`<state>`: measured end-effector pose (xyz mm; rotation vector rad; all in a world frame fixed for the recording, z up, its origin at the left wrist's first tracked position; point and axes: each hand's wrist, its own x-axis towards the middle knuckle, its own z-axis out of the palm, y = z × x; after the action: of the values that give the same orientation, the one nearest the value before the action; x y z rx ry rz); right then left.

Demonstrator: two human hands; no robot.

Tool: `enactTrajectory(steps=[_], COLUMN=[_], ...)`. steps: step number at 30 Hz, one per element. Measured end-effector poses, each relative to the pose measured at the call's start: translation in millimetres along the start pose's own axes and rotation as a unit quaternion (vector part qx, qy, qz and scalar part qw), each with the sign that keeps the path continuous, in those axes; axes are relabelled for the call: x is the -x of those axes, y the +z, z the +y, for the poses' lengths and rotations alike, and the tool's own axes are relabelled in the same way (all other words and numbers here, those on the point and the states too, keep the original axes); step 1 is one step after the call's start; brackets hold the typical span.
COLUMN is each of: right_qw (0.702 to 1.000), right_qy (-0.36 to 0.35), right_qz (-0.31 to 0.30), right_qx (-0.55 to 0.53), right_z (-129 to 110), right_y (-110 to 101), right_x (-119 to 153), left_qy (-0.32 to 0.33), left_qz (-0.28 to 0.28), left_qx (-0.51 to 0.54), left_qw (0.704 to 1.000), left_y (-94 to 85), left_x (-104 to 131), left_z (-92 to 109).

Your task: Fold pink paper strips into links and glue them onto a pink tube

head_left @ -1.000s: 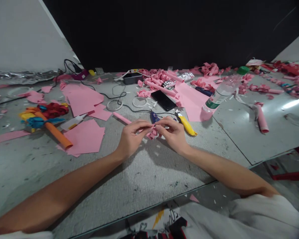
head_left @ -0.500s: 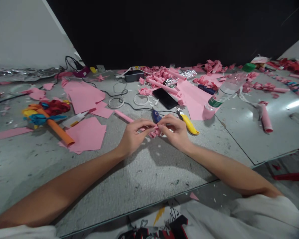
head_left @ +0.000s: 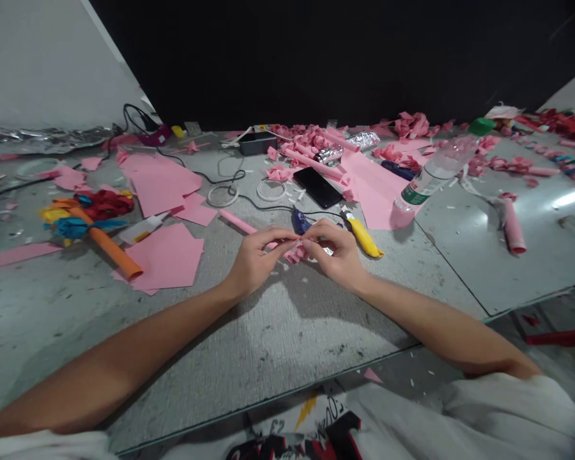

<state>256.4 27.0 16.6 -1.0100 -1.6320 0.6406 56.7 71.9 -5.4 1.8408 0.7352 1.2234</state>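
Observation:
Fingertips of my left hand (head_left: 256, 260) and my right hand (head_left: 338, 255) meet in a pinch near the middle of the table. Between them is a small crumpled pink paper piece (head_left: 294, 255), partly hidden by the fingers. A rolled pink paper tube (head_left: 237, 222) reaches from beyond my left hand toward that piece. Just behind the fingers lies a dark blue tool (head_left: 300, 222) on a black cord. To the right of my right hand is a yellow-handled cutter (head_left: 365, 239).
On the left are pink sheets (head_left: 172, 255) and an orange tube (head_left: 115, 252) with coloured crumpled paper. Behind the hands lie a black phone (head_left: 317, 188) and white tape rings (head_left: 271, 190). A tilted plastic bottle (head_left: 429, 182) stands at right.
The fingers have shifted very slightly around the pink piece, both hands still pinching. The rest of the table looks the same apart from a small camera shift.

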Motion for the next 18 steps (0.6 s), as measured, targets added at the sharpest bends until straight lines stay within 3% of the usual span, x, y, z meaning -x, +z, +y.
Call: enactTrajectory(steps=[10,18], right_qw=[1.0,0.998], right_qy=[0.021,-0.05], right_qz=[0.012,-0.013], right_qx=[-0.015,0.032], right_z=[1.3,0.4], right_y=[1.0,-3.9], right_x=[-0.1,-2.9], left_qy=[0.016,0.028], left_qz=[0.008,0.021], left_qx=[0.003,-0.013], left_qw=[1.0,0.999], left_y=[-1.5,-0.4], left_x=[-0.2,1.6], left_z=[-2.0,-0.6])
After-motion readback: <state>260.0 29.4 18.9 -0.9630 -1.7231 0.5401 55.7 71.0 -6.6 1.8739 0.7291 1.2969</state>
